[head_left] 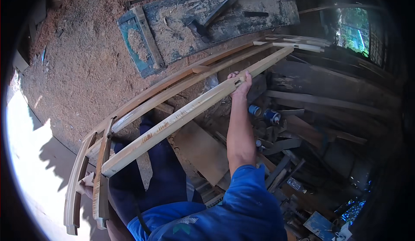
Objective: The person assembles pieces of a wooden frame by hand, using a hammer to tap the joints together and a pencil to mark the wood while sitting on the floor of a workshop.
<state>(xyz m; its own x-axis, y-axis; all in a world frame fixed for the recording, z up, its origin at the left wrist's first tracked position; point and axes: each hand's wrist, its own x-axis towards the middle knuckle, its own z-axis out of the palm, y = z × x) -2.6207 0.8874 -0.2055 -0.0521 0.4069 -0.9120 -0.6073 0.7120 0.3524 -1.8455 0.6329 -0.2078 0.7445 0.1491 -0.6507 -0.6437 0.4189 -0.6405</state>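
Observation:
A long pale wooden beam [173, 119] stretches diagonally from lower left to upper right, with a mortise slot near my right hand. My right hand [241, 83] is closed round it beyond its middle, fingers over the far edge. Beside it, on the far side, run two more long wooden rails [181, 77] of the same frame. At the left end a shorter wooden rail [101, 189] crosses the beam's end, and another short piece [73, 197] lies outside it. My left hand [88, 184] grips the shorter rail from below; much of it is hidden.
A worn blue-green board [173, 33] with shavings carries a hammer-like tool [201, 29] and a wooden batten [148, 36]. Blue cans [271, 116] and stacked scrap planks [320, 133] crowd the right. Sawdust covers the ground [82, 68]. My legs stand under the frame.

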